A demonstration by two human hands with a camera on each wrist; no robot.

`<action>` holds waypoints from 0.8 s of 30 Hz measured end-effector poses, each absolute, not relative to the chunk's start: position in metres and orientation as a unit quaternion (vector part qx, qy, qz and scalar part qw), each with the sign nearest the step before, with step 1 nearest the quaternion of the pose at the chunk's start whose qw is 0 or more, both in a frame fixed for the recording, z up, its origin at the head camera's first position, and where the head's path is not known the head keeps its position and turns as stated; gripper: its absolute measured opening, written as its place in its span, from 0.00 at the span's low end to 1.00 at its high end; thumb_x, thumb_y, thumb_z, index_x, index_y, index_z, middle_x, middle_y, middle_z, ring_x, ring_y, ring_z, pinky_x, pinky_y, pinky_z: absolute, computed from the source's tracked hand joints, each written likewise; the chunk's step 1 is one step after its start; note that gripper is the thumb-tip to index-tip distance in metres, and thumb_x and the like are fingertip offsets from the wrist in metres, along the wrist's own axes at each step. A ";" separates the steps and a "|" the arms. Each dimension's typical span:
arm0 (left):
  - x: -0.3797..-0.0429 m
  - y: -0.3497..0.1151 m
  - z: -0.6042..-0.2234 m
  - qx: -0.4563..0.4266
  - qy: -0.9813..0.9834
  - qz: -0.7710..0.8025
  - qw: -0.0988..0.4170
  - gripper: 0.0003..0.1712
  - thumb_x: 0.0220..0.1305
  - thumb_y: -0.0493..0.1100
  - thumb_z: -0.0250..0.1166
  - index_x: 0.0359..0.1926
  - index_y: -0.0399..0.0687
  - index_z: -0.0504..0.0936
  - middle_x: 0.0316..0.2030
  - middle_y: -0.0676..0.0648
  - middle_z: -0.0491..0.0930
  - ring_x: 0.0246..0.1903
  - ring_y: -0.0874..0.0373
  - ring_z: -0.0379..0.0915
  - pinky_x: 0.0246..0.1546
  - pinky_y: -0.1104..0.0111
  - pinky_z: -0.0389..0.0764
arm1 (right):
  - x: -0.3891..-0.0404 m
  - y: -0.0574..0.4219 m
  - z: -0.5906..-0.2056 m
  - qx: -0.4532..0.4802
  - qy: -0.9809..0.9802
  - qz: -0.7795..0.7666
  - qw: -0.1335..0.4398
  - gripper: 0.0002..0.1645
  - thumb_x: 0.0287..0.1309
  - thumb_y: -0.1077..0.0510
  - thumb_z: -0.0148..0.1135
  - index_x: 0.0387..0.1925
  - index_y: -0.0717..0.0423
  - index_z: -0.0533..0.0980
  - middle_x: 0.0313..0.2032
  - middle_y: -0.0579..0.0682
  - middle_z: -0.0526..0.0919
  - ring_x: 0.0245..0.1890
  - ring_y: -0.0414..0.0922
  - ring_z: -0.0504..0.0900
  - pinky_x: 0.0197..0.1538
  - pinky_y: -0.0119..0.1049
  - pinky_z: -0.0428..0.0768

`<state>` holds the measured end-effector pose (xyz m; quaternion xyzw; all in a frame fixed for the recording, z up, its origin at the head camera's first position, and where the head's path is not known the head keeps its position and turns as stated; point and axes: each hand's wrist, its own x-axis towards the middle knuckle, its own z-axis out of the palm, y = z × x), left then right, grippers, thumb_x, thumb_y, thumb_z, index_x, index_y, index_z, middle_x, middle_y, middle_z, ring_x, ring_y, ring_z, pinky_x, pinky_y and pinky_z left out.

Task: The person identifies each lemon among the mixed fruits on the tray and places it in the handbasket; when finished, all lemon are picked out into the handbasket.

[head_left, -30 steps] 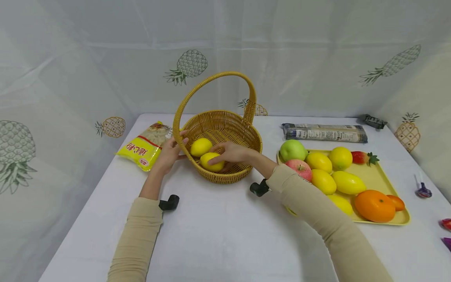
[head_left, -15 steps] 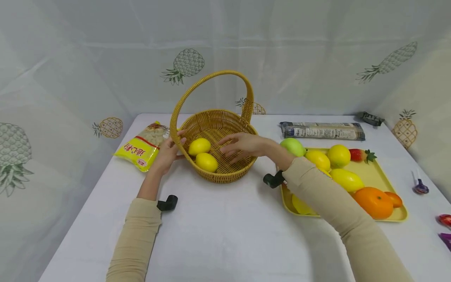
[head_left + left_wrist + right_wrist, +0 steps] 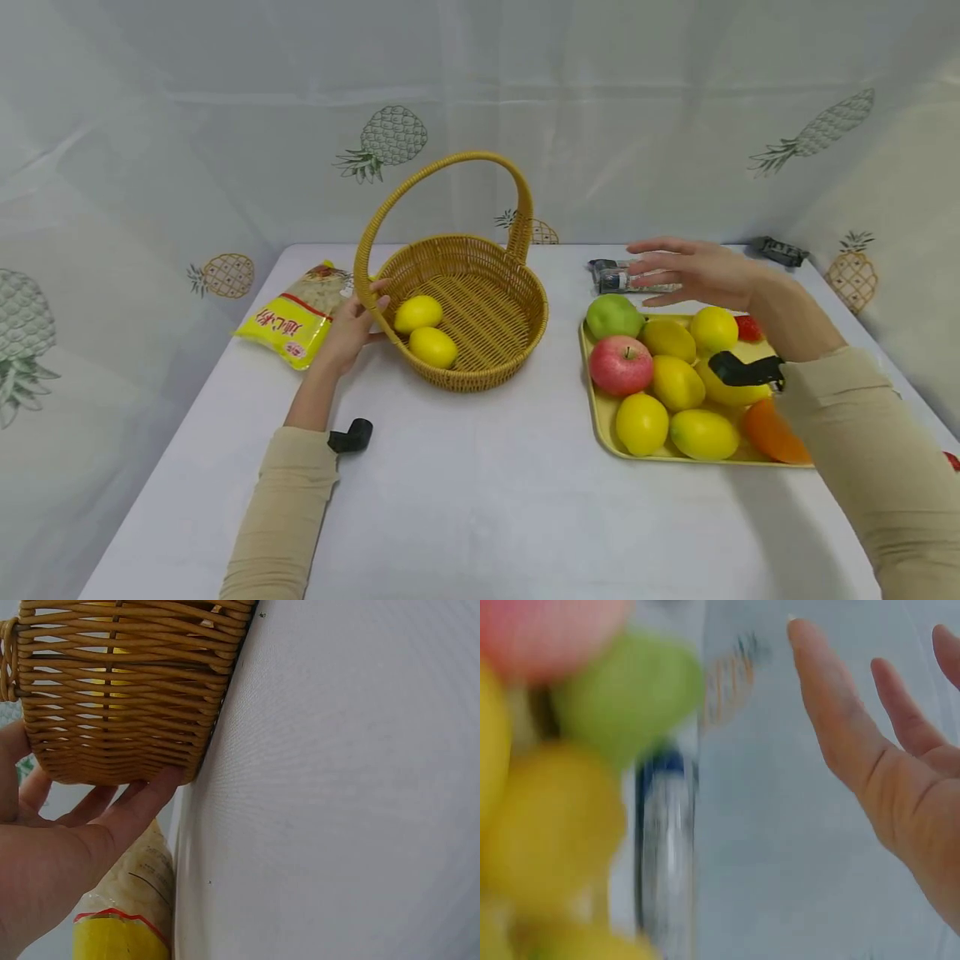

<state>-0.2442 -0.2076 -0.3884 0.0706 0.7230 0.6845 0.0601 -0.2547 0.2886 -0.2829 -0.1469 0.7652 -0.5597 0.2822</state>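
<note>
A yellow-brown wicker basket (image 3: 465, 379) with a tall arched handle stands mid-table, two lemons (image 3: 418, 313) lying at its left inside. My left hand (image 3: 347, 333) is at the basket's left side, near the handle's foot. In the left wrist view its extended fingers (image 3: 142, 799) touch the woven outer wall. My right hand (image 3: 705, 271) hangs over the far side of the fruit tray (image 3: 592, 408), fingers spread and holding nothing. On the tray lie a green apple (image 3: 613, 316), a red apple (image 3: 621, 365), several lemons (image 3: 677, 382) and an orange fruit (image 3: 772, 433), partly covered by the sleeve.
A yellow bag of pasta (image 3: 292, 321) lies left of the basket. Behind the tray is a long clear-and-dark package (image 3: 611, 277), partly behind the right hand. A small black wrapped item (image 3: 780, 251) lies at the back right. Pineapple-print cloth hangs behind.
My right hand has let go of a lemon in the basket, lifted out and moved right, over the tray. My left hand stays at the basket's side.
</note>
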 end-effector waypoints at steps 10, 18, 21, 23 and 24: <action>-0.248 -0.210 -0.397 0.079 0.731 0.676 0.052 0.30 0.75 0.48 0.50 0.73 0.43 0.57 0.72 0.40 0.52 0.68 0.41 0.51 0.56 0.40 0.70 | -0.238 0.416 -0.315 -0.083 0.784 -0.563 0.248 0.16 0.78 0.51 0.34 0.57 0.26 0.62 0.50 0.31 0.76 0.50 0.32 0.78 0.49 0.34 0.81; -0.248 -0.208 -0.394 0.073 0.729 0.678 0.055 0.31 0.75 0.48 0.50 0.73 0.43 0.57 0.72 0.40 0.51 0.69 0.40 0.50 0.57 0.40 0.68 | -0.228 0.423 -0.336 -0.002 0.821 -0.512 0.253 0.25 0.76 0.50 0.41 0.68 0.51 0.54 0.49 0.40 0.75 0.47 0.36 0.78 0.52 0.46 0.80; -0.247 -0.209 -0.395 0.074 0.728 0.680 0.052 0.31 0.75 0.47 0.50 0.73 0.43 0.57 0.72 0.39 0.50 0.69 0.39 0.49 0.57 0.40 0.68 | -0.230 0.414 -0.336 0.003 0.835 -0.483 0.263 0.36 0.75 0.49 0.45 0.71 0.64 0.47 0.55 0.52 0.71 0.48 0.38 0.77 0.53 0.48 0.79; -0.247 -0.209 -0.396 0.078 0.730 0.678 0.048 0.30 0.75 0.47 0.50 0.73 0.43 0.57 0.72 0.39 0.50 0.68 0.38 0.50 0.56 0.40 0.69 | -0.231 0.409 -0.336 0.001 0.842 -0.466 0.272 0.38 0.74 0.49 0.47 0.72 0.65 0.47 0.60 0.62 0.66 0.49 0.41 0.76 0.53 0.47 0.79; -0.247 -0.210 -0.397 0.077 0.729 0.678 0.046 0.30 0.75 0.48 0.51 0.73 0.44 0.58 0.72 0.38 0.50 0.68 0.38 0.49 0.55 0.41 0.71 | -0.232 0.407 -0.336 -0.003 0.845 -0.458 0.277 0.39 0.73 0.48 0.48 0.72 0.66 0.47 0.62 0.65 0.63 0.50 0.44 0.76 0.53 0.47 0.79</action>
